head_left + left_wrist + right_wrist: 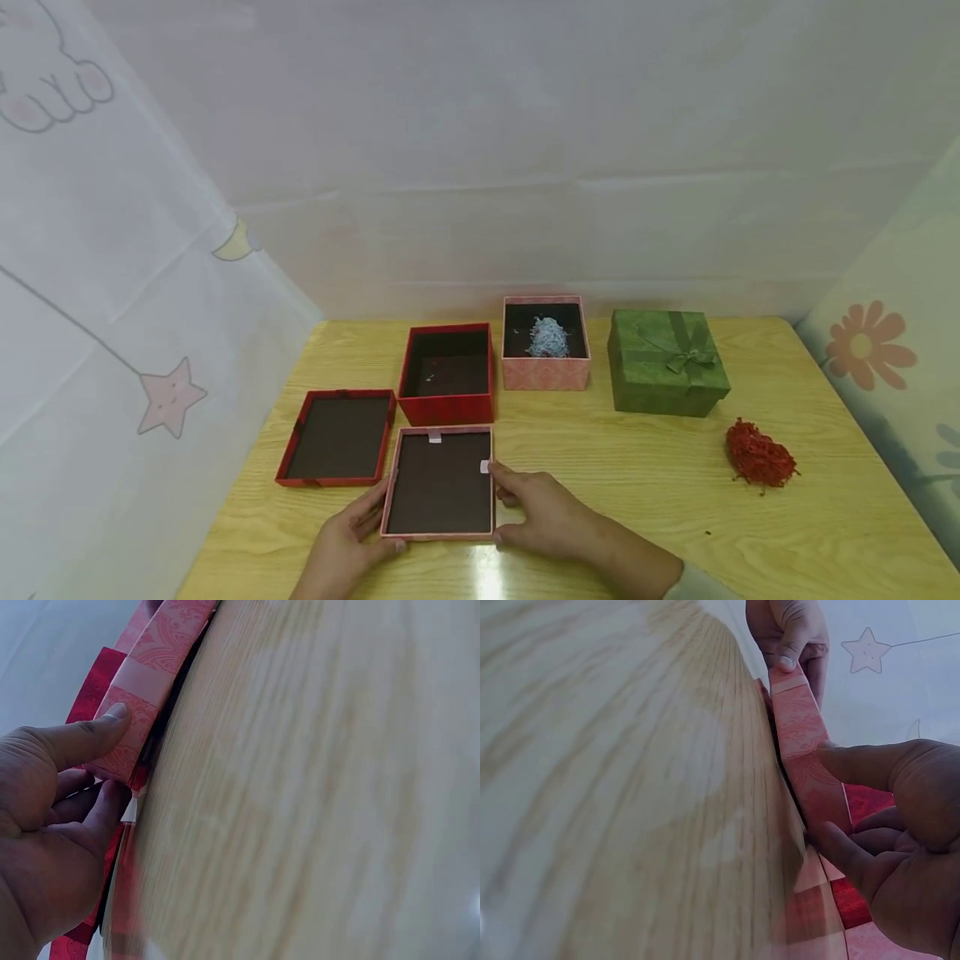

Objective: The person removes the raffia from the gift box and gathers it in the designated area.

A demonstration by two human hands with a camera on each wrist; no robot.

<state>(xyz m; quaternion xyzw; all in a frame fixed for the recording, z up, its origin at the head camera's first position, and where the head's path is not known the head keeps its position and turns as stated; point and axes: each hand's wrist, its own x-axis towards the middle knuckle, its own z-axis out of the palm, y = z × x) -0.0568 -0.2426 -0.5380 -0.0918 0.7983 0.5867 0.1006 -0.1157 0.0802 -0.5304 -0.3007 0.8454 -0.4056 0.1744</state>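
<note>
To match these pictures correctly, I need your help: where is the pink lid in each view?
Head: pink lid low, slightly left of centre, inside facing up.
Left wrist: pink lid at the upper left.
Right wrist: pink lid right of centre, mostly upper half.
Shared landmark: left hand, gripping it.

1. This looks like a small craft corner. I can't tell if it is in a home.
2. A pale sheet (525, 125) hangs at 12 o'clock like a wall.
3. More sheets stand at the sides, with a pink star (171, 398) near 9 o'clock and an orange flower (870, 346) at 3.
4. The wood table (615, 467) is at 6 o'clock.
5. Craft bits: a green box (667, 362) with a bow, and red shreds (761, 454) at 4 o'clock.
</note>
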